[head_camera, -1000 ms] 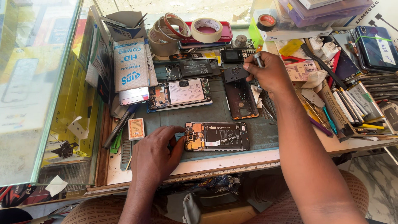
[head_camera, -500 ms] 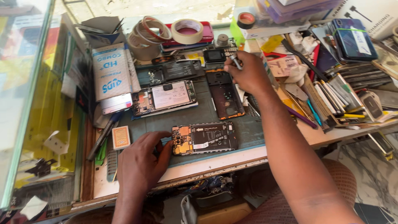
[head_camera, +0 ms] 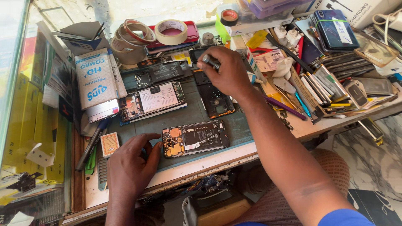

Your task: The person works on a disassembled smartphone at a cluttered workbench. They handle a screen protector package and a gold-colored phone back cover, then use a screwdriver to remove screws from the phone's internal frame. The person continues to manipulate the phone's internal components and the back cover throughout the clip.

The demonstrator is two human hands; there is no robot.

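An opened phone [head_camera: 196,138] with its circuit board and battery exposed lies on the green mat [head_camera: 188,113] near the front edge. My left hand [head_camera: 130,161] rests flat on the mat, fingertips touching that phone's left end. My right hand [head_camera: 226,73] is raised over the back of the mat, closed around a small metal screwdriver [head_camera: 210,61]. Below it lies a black phone frame [head_camera: 215,100]. A second opened phone [head_camera: 153,100] lies further left.
Tape rolls [head_camera: 169,32] and a pink phone sit at the back. A white printed packet [head_camera: 96,77] lies at left. Stacked phones, screens and tools [head_camera: 335,75] crowd the right side. A glass case [head_camera: 16,83] stands at far left.
My right hand has lifted slightly with the screwdriver at the back of the mat. My left hand stays at the opened phone's left end. The camera view has shifted.
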